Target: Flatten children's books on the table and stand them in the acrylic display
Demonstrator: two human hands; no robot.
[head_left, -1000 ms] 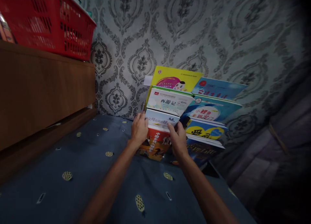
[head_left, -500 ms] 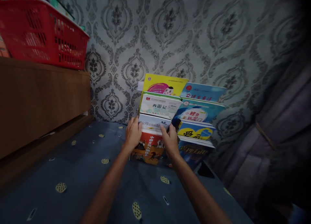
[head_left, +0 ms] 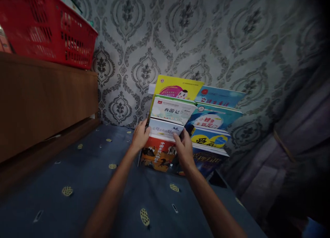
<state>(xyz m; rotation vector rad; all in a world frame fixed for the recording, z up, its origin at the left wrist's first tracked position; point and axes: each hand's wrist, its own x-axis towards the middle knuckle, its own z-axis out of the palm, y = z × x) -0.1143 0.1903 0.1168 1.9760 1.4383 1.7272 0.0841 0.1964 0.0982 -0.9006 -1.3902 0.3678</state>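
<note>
Two columns of upright books lean back in tiers against the wall. My left hand (head_left: pixel 140 136) is at the left edge of the left column, thumb by a pale grey-blue book (head_left: pixel 165 128). My right hand (head_left: pixel 185 150) holds that book's right side, thumb on its front. An orange picture book (head_left: pixel 160 157) stands in front of it. Behind rise a white book (head_left: pixel 171 110) and a taller yellow one (head_left: pixel 185 85). The right column has a dark blue book (head_left: pixel 210 159), a yellow-and-blue one (head_left: pixel 210 137), a teal one (head_left: pixel 219 115) and a light blue one (head_left: pixel 221 96).
Dark blue patterned cloth (head_left: pixel 123 203) covers the surface under the books. At left a brown wooden cabinet (head_left: pixel 48 104) carries a red plastic basket (head_left: pixel 54 35). A flat black object (head_left: pixel 218 180) lies by the right column. A tied curtain (head_left: pixel 273 169) hangs at right.
The whole view has shifted slightly, so the books sit a little further right and higher. Both hands stay at the sides of the left column; the left has moved slightly outward against the books.
</note>
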